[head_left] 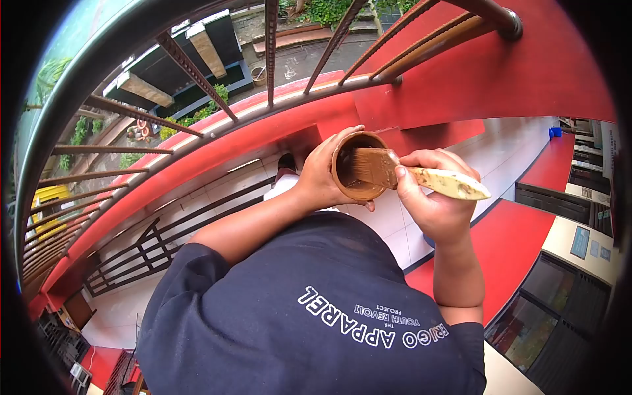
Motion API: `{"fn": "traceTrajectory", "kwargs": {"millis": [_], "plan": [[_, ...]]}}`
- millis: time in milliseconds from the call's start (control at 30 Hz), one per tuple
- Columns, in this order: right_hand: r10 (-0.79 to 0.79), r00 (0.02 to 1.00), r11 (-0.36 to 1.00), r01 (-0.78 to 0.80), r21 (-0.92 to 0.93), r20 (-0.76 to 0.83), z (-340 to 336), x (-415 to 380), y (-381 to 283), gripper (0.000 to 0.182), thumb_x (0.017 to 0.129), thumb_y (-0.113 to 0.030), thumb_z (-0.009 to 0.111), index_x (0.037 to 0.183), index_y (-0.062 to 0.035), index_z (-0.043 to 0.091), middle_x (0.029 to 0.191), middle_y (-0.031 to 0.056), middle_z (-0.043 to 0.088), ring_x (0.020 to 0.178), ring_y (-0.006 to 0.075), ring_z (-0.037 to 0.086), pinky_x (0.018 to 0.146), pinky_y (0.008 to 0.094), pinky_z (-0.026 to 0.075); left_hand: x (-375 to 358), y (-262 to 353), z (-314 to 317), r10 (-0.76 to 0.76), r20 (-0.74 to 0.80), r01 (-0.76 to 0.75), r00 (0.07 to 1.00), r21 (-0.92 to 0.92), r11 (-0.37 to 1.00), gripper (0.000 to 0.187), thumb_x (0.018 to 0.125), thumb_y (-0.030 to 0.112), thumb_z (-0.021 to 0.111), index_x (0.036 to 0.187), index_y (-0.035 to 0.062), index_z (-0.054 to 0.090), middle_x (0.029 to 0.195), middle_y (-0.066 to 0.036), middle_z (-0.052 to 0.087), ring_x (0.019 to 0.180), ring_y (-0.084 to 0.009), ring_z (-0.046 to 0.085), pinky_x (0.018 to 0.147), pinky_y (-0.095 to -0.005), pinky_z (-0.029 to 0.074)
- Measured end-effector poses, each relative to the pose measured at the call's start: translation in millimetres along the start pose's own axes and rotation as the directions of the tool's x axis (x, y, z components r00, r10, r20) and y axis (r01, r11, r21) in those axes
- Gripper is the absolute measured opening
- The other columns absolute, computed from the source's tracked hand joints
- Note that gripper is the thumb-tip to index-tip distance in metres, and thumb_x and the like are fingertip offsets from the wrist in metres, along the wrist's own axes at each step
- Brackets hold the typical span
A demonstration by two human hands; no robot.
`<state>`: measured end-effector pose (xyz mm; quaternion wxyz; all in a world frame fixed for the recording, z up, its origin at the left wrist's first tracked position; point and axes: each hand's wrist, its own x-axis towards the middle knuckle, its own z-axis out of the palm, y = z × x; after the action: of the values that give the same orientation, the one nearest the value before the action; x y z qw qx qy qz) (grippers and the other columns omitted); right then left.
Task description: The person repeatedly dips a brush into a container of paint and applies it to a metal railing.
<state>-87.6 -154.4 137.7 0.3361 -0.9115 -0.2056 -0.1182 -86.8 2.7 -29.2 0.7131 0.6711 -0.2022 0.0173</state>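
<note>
My left hand (320, 172) is wrapped round a small brown clay pot (361, 138), its open mouth tilted toward the camera. A paintbrush (454, 184) with a pale, paint-stained handle is gripped in my right hand (445, 210), thumb and fingers closed near the ferrule. The brush's brown-coated bristles (370, 169) reach into the mouth of the pot, overlapping its inner wall. Brown smears show inside the pot. Both hands are held up in front of my dark T-shirt (316, 303).
A metal railing (270, 52) with twisted bars curves along the left and top, set on a red ledge (243, 135). Beyond it are plants (322, 12) and a paved yard. Pale floor tiles (388, 230), a black metal grille (171, 237) and dark window panels (546, 289) lie below and around me.
</note>
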Motion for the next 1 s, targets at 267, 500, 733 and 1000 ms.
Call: {"fn": "traceTrajectory", "kwargs": {"millis": [267,500,733,1000], "plan": [[0.053,0.993,0.989,-0.067,0.13,0.108,41,-26,-10,0.01,0.069,-0.001,0.07,0.079,-0.001,0.066,0.071,0.0097,0.066,0.06,0.021,0.065,0.056,0.0303,0.052,-40,14,-6,0.024,-0.064,-0.015,0.998,0.135,0.991,0.112,0.043,0.041,0.097,0.136,0.0043,0.046,0.12,-0.012,0.062,0.11,-0.0299,0.061,0.095,-0.0396,0.048],[0.052,0.993,0.994,-0.061,0.088,0.104,51,-26,-45,0.011,0.069,0.0,0.069,0.079,-0.0014,0.066,0.068,0.01,0.063,0.059,0.0228,0.064,0.056,0.0315,0.052,-51,21,-36,0.054,-0.021,-0.05,0.998,0.167,0.985,0.11,0.044,0.04,0.096,0.137,0.0073,0.046,0.118,-0.012,0.062,0.108,-0.0298,0.062,0.093,-0.0398,0.048],[0.177,0.984,0.981,-0.174,0.087,-0.029,50,-11,-74,0.007,0.071,0.001,0.07,0.078,0.001,0.067,0.068,0.008,0.064,0.057,0.0181,0.06,0.054,0.0296,0.047,-49,24,-83,0.03,0.084,-0.044,0.996,0.166,0.985,0.108,0.045,0.042,0.095,0.136,0.0103,0.046,0.117,-0.011,0.061,0.109,-0.0316,0.061,0.093,-0.0422,0.048],[0.481,0.872,0.811,-0.401,0.427,-0.094,67,-27,-94,0.011,0.077,0.001,0.07,0.087,0.0039,0.065,0.078,0.0095,0.064,0.068,0.0148,0.06,0.062,0.0297,0.048,-59,37,-124,-0.024,0.14,-0.001,0.99,0.176,0.984,0.107,0.046,0.043,0.095,0.135,0.0117,0.046,0.117,-0.011,0.061,0.11,-0.0317,0.06,0.093,-0.0416,0.047]]}}
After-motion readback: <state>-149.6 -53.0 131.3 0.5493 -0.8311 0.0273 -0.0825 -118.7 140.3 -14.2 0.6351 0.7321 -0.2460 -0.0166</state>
